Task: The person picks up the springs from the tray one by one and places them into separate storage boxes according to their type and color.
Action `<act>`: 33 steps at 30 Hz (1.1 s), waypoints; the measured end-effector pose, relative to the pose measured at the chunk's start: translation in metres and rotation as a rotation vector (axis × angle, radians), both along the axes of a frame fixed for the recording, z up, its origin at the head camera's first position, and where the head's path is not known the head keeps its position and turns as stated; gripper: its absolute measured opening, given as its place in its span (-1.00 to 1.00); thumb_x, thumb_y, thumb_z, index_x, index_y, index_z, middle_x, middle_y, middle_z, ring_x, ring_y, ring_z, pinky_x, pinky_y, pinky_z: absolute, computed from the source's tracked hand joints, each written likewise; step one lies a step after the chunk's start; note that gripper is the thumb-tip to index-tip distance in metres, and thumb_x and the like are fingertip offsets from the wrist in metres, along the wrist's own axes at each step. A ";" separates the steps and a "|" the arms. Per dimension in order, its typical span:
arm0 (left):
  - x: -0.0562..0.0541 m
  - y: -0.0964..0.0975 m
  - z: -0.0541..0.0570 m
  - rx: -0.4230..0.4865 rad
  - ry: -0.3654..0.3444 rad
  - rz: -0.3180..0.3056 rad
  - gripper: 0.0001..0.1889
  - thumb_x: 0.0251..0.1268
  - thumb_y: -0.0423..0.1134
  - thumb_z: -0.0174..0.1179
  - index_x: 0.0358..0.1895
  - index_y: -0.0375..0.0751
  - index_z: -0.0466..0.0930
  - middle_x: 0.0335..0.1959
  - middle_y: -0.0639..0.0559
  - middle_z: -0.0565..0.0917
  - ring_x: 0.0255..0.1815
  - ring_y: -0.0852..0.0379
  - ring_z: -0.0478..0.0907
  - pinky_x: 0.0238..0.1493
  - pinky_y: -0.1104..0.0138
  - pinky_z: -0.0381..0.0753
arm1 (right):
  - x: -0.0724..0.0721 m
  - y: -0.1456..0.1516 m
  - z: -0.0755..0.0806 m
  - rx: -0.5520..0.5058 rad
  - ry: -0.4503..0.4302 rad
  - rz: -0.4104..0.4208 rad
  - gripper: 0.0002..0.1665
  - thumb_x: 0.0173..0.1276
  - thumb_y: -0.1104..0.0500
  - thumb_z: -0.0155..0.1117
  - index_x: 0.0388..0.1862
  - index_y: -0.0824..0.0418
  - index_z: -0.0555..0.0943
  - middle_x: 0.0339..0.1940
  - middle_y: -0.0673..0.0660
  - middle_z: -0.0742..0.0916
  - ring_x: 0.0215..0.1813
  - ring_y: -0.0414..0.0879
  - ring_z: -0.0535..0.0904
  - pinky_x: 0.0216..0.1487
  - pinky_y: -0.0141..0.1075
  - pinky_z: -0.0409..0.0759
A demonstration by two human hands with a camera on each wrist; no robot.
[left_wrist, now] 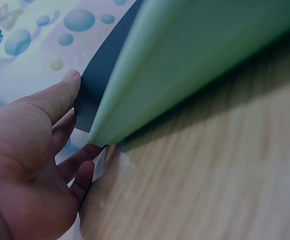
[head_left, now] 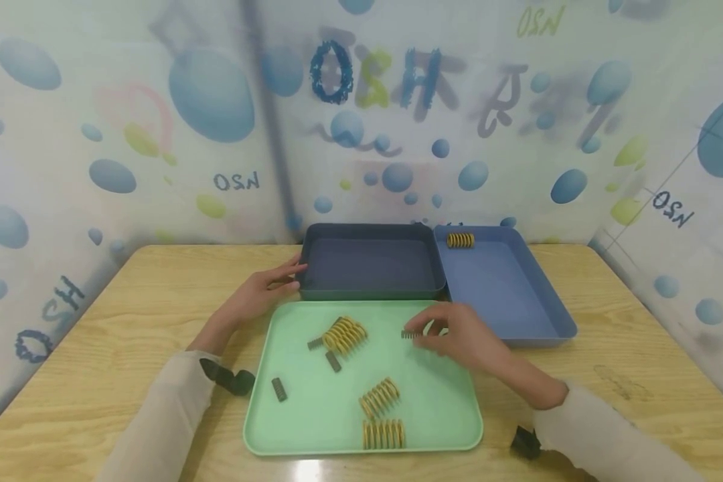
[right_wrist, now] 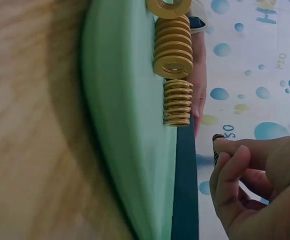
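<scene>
Over the right part of the green tray [head_left: 428, 395], my right hand [head_left: 460, 335] pinches a small dark coil spring [head_left: 410, 334] between thumb and fingertips. The same dark spring [right_wrist: 216, 144] pokes out past the fingertips in the right wrist view. My left hand [head_left: 260, 292] rests with extended fingers against the left side of the dark navy tray [head_left: 370, 294]. In the green tray lie a cluster of yellow coil springs [head_left: 345, 336], two more yellow springs [head_left: 383, 434] near its front, and several small dark springs [head_left: 279, 389] on its left half.
A blue tray [head_left: 488, 294] stands right of the navy one, with one yellow spring [head_left: 460, 240] at its back left corner. All three trays sit close together on a wooden table [head_left: 120, 321]. A patterned sheet [head_left: 361, 147] rises behind the table.
</scene>
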State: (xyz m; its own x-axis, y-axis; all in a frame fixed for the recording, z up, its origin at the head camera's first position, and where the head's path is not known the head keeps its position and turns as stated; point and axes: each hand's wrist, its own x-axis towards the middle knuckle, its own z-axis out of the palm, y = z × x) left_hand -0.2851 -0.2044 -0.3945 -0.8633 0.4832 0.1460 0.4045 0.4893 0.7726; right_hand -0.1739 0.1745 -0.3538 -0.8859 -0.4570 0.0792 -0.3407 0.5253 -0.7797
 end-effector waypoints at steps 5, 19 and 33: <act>0.006 0.004 0.008 0.016 -0.008 0.000 -0.52 0.44 -0.19 0.09 0.36 -0.21 0.36 0.49 -0.04 0.14 0.26 -0.16 0.40 0.26 -0.05 0.27 | -0.005 -0.001 0.009 -0.007 0.050 0.008 -0.78 0.23 0.24 0.39 -0.12 0.09 0.70 -0.19 -0.01 0.67 -0.32 -0.18 0.61 -0.45 -0.25 0.61; 0.007 0.003 0.007 0.011 -0.012 0.000 -0.52 0.45 -0.18 0.07 0.37 -0.20 0.34 0.49 0.00 0.12 0.31 -0.15 0.34 0.29 -0.04 0.25 | -0.028 -0.008 0.027 0.036 0.133 -0.034 -0.78 0.25 0.23 0.38 -0.11 0.11 0.71 -0.19 0.00 0.69 -0.45 -0.07 0.58 -0.50 -0.25 0.56; 0.004 0.001 0.002 0.020 0.024 -0.007 -0.51 0.43 -0.13 0.10 0.35 -0.21 0.38 0.48 0.00 0.17 0.28 -0.10 0.39 0.26 0.00 0.30 | -0.054 -0.016 0.034 0.054 0.133 -0.031 -0.78 0.26 0.26 0.36 -0.10 0.14 0.71 -0.16 0.04 0.67 -0.36 -0.05 0.63 -0.45 -0.25 0.61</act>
